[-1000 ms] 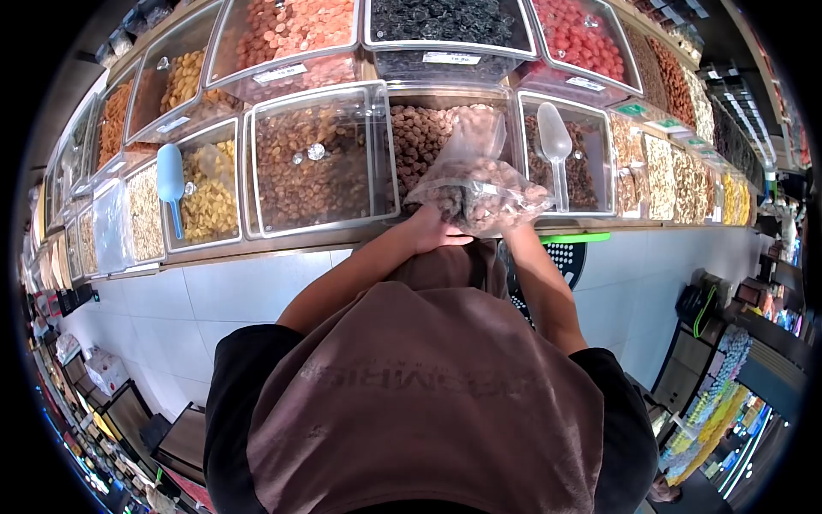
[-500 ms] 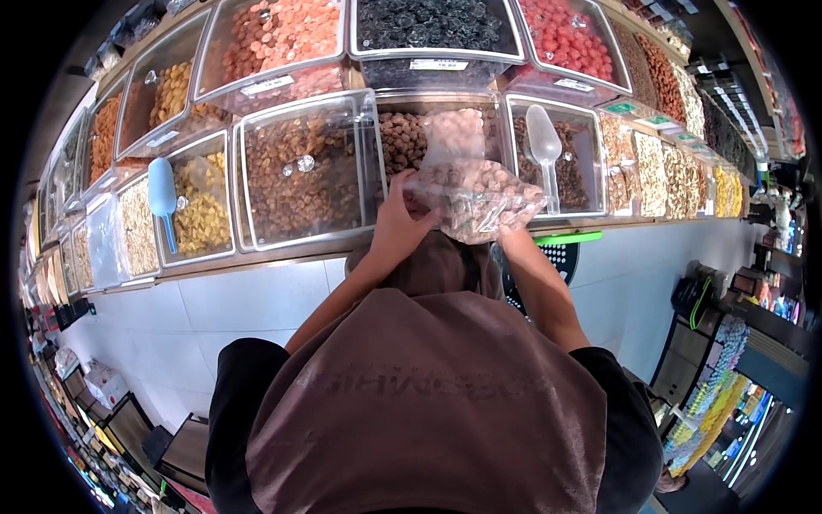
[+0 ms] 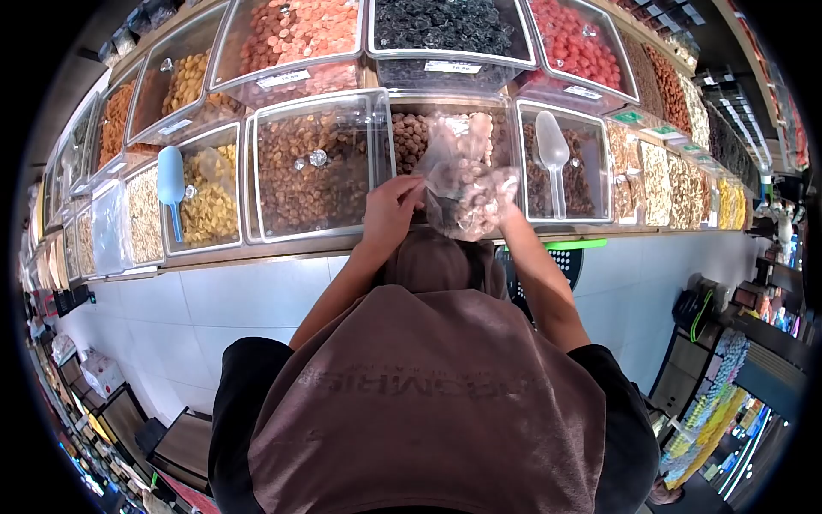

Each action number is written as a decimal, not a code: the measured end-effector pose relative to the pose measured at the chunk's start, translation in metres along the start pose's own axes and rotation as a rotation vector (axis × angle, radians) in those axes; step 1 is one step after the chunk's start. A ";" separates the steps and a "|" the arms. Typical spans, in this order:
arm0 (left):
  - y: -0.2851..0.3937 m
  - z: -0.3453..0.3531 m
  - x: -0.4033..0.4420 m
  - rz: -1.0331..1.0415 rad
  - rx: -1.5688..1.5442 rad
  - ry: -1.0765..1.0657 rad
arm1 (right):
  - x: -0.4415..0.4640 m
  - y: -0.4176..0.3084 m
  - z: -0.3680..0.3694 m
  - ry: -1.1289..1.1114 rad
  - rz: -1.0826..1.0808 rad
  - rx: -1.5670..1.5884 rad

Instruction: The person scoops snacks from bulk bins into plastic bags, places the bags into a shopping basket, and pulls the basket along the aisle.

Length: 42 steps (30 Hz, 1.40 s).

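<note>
A clear plastic bag (image 3: 469,195) filled with round brownish pieces hangs upright between my hands, in front of an open bin of brown round pieces (image 3: 411,140). At its upper left edge, the fingers of my left hand (image 3: 392,208) are pinched together on the plastic. My right hand (image 3: 509,219) grips the bag's right side from below, its fingers mostly hidden behind the bag. To the right, a clear scoop (image 3: 553,150) lies on a lidded bin (image 3: 604,201). The bin to the left (image 3: 312,231) is covered by a clear lid.
A blue scoop (image 3: 170,180) rests beside yellow dried pieces (image 3: 214,193). Bins of orange discs (image 3: 300,32), dark fruit (image 3: 445,27) and red fruit (image 3: 569,38) stand behind. Below the counter edge is a black basket with a green handle (image 3: 575,244).
The bag has swung from a sideways tilt to a more upright hang, and its right end has drawn in leftward. My right hand stays at its right side; the view has shifted slightly.
</note>
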State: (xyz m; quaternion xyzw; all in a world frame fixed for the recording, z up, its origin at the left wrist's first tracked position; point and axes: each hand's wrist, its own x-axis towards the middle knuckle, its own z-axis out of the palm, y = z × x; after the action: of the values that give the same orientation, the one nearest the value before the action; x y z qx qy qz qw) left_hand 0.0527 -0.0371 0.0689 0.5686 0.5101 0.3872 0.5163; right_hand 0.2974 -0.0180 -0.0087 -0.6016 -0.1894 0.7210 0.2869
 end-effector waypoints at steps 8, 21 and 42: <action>-0.014 -0.010 -0.004 -0.004 0.099 -0.034 | -0.010 0.017 -0.043 0.150 -0.257 -0.097; -0.010 -0.012 0.003 0.032 0.190 -0.111 | 0.039 -0.048 0.011 0.308 -0.749 -1.047; -0.011 -0.034 0.024 0.083 0.217 -0.031 | -0.018 0.004 -0.058 0.416 -0.534 -0.862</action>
State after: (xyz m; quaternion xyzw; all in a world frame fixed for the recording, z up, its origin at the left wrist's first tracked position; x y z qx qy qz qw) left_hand 0.0223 -0.0072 0.0616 0.6477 0.5172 0.3416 0.4430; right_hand 0.3555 -0.0366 -0.0092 -0.7256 -0.5531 0.3460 0.2188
